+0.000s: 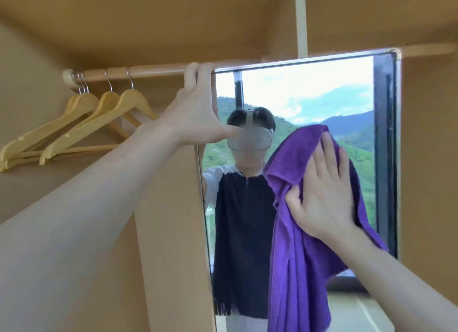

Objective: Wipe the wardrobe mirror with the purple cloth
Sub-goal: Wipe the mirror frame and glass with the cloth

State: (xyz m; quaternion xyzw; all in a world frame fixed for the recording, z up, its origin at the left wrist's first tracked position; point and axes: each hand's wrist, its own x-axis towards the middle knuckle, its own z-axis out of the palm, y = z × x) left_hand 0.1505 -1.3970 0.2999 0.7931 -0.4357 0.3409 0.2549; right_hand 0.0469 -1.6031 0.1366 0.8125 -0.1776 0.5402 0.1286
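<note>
The right hand (324, 190) lies flat on the purple cloth (297, 245), fingers straight and spread a little, pressing it against the glass of the wardrobe mirror (309, 96) in the mirror's right half, about midway up. The cloth bunches over the fingertips at the top and hangs in long folds below the hand, down past the wrist toward the lower edge of the view. The left hand (195, 113) grips the mirror's upper left corner: its fingers curl over the top edge of the frame, and the thumb reaches across the front of the glass. The mirror stands upright inside a light wooden wardrobe (161, 21), its thin metal frame (309, 60) bright along the top. Just behind the left hand's fingers a wooden hanging rail (138, 71) runs left to a pale end bracket, and several wooden hangers (99, 123) hang from it by metal hooks, grouped near the left end. The glass reflects a person in a dark top with pale sleeves, green hills and a cloudy sky
</note>
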